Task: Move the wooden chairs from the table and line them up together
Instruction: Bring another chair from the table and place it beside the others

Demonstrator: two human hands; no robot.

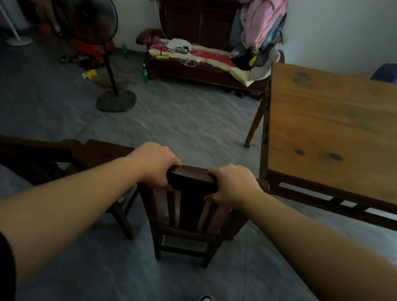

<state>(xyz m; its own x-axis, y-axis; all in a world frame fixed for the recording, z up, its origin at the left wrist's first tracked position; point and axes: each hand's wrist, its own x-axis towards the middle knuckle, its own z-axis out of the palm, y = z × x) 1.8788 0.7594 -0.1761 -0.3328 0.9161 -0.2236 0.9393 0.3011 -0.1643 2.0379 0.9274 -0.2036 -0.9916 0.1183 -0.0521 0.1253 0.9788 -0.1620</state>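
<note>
A dark wooden chair [189,211] stands on the grey floor right in front of me, its back toward me. My left hand [155,163] grips the left end of its top rail and my right hand [233,187] grips the right end. A second dark wooden chair [92,152] stands just left of it, partly hidden behind my left forearm. The brown wooden table [341,128] is to the right, its near corner close to the held chair.
A standing fan [93,23] with a heavy base [116,101] is at the back left. A dark wooden bench [199,62] piled with bedding and clothes lines the far wall. Green bottles [145,72] stand beside it. Open grey floor lies between.
</note>
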